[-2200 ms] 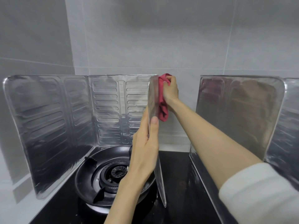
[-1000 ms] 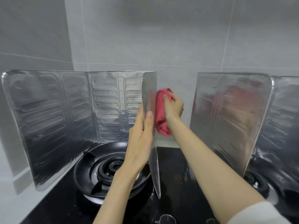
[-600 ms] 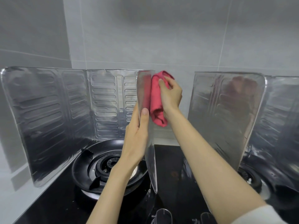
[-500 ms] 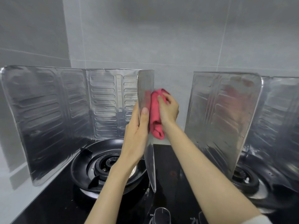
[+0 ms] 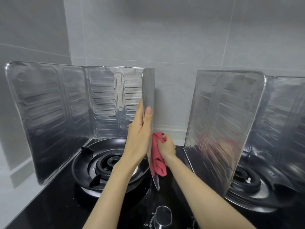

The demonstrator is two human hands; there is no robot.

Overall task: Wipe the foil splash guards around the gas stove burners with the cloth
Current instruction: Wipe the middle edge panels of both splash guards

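A three-panel foil splash guard (image 5: 54, 113) stands around the left burner (image 5: 110, 161). Its right panel (image 5: 149, 90) faces me edge-on. My left hand (image 5: 140, 136) holds that panel, thumb on its near face and fingers behind it. My right hand (image 5: 166, 147) grips a bunched red cloth (image 5: 157, 160) and presses it against the panel's right side, low down near the stove top. A second foil guard (image 5: 219, 123) stands around the right burner (image 5: 244, 177); no hand touches it.
The black glass hob (image 5: 54, 204) carries both burners. A metal control knob (image 5: 162, 214) sits at the front centre. Grey tiled walls (image 5: 165, 38) stand close behind the guards and on the left. A pale counter edge (image 5: 14, 195) borders the hob's left.
My right hand has swept the red cloth down the panel's right side, from near the top edge to its lower part. My left hand has kept its hold on the panel.
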